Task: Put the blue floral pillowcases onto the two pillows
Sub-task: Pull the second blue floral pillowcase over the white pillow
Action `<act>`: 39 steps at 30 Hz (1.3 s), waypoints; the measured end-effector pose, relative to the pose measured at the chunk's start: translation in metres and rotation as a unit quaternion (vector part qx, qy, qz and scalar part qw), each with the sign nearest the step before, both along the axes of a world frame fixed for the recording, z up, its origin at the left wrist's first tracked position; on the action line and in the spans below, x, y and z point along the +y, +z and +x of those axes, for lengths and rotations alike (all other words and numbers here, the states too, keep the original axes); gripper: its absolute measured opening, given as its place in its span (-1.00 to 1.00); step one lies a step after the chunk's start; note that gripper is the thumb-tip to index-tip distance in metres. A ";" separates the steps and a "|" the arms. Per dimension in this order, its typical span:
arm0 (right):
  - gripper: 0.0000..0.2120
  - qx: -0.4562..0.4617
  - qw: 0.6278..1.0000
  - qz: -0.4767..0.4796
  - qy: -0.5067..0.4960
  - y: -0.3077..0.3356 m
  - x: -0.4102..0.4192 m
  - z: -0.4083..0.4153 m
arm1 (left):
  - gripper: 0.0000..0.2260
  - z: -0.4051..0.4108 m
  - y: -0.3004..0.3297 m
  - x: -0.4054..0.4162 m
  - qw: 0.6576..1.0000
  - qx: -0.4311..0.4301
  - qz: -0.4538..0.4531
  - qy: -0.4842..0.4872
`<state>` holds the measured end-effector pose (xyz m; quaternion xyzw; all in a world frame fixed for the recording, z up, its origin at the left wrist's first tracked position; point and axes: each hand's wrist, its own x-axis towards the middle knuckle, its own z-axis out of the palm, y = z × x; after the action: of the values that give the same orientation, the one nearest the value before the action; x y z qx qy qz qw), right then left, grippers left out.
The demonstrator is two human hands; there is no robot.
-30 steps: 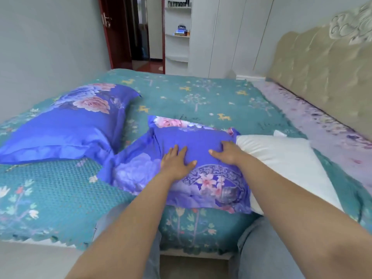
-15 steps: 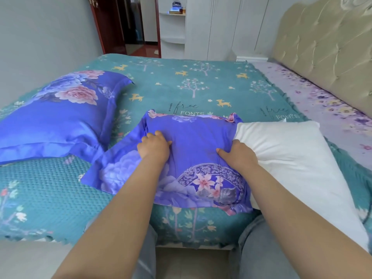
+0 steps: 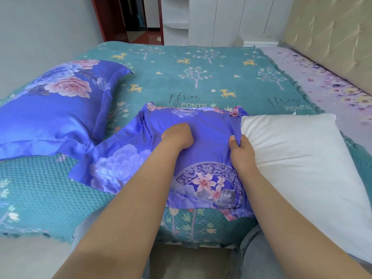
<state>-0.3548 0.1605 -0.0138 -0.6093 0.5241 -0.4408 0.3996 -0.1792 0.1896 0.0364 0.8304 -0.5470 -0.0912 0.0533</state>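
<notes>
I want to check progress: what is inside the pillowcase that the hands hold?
The white pillow enters the pillowcase at its right opening, gripped by the right hand. How far it reaches inside is covered by fabric.

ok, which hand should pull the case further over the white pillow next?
Right, probably. The right hand already pinches the case edge against the bare pillow; the left hand grips fabric mid-case, away from the opening.

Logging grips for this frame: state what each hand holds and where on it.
Both hold the second pillowcase. Left hand bunches fabric near its middle; right hand has its grip on the open edge beside the bare white pillow.
</notes>
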 end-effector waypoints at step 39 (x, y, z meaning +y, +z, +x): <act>-0.75 0.434 0.887 -0.036 0.152 0.026 -0.185 0.031 | -0.44 0.055 -0.011 -0.045 0.993 -0.002 -0.056 0.100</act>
<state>-0.3240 -0.0240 0.0119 -0.8259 0.5302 -0.0850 0.1720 -0.1239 0.1443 0.0257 0.8766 -0.4658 -0.0531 0.1080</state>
